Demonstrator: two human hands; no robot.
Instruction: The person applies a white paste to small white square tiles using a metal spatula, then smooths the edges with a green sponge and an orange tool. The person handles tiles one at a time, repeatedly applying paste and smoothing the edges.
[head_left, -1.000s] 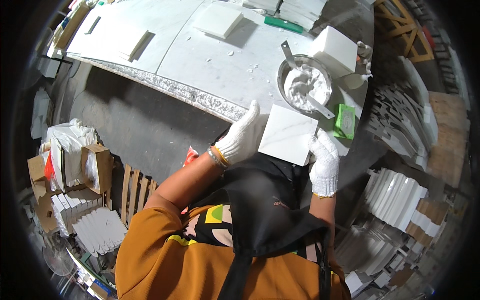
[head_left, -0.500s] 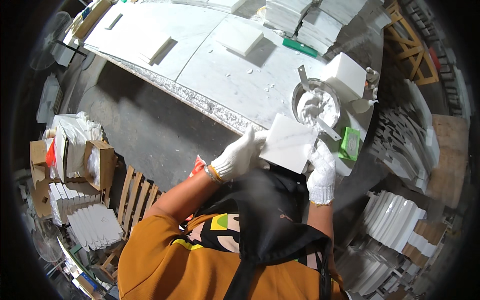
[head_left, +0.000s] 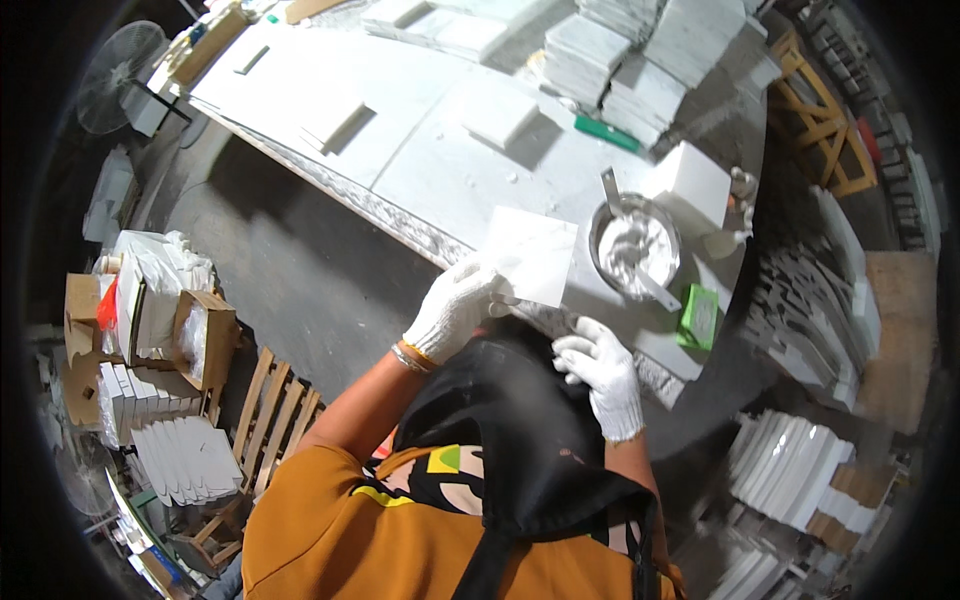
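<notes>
A square white marble tile (head_left: pixel 530 255) with faint veins is tilted over the near edge of the worktable. My gloved left hand (head_left: pixel 455 308) grips it by its left corner. Apart from the tile, my gloved right hand (head_left: pixel 603 375) is open in front of the table edge, its fingers loosely bent with nothing visible in them. Right of the tile stands a metal bowl (head_left: pixel 598 262) of white paste (head_left: pixel 640 243). One putty knife (head_left: pixel 610 190) leans at its far rim and another putty knife (head_left: pixel 657 290) rests across its near side.
Beside the bowl are a green box (head_left: pixel 698 317) and a white block (head_left: pixel 690 187). A green bar (head_left: pixel 607 133) lies near stacked stone slabs (head_left: pixel 585 55). More tiles (head_left: pixel 500 118) rest on the worktable (head_left: pixel 420 190). Cartons (head_left: pixel 205 345) and a wooden pallet (head_left: pixel 272 415) stand left.
My left hand has carried the tile leftward, away from the bowl. My right hand has let go of the tile and drawn back toward me. The view has shifted slightly.
</notes>
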